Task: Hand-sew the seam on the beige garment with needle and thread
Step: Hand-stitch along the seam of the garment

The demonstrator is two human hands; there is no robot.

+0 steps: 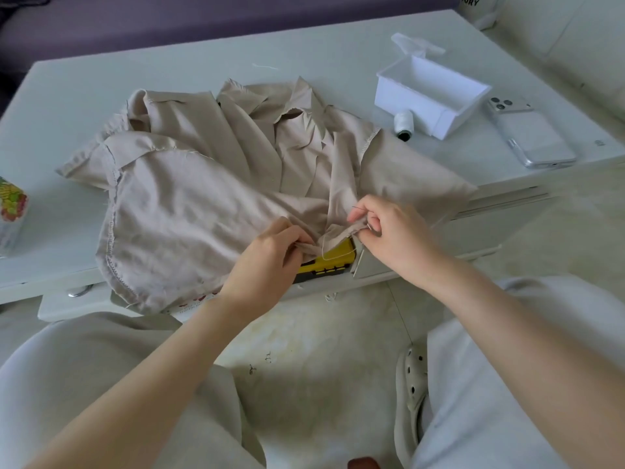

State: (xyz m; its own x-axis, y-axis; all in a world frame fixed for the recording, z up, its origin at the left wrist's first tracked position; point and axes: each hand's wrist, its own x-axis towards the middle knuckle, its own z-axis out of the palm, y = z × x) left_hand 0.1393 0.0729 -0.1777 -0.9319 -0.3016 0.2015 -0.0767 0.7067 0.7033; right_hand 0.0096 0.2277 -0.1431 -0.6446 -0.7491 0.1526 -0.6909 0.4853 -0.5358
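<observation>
Beige garment (189,204) lies crumpled; left hand (267,262) and right hand (389,231) grips pinch its seam edge.

Garment (203,184) seen in plain beige. Thread (323,248), spool (403,120), box (429,93), table (169,62) noted as white. Case (333,265) beneath garment marked yellow with black. Pack (12,208) printed in yellow, green, red pattern. Sofa (203,22) seen purple.

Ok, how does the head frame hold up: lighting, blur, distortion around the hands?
Head view: soft, even light with no glare, and a faint shadow on the floor between the legs. Head view: the wide angle bows the table edges. Head view: left hand, right hand and beige garment read fairly sharp; the needle is barely discernible.
</observation>
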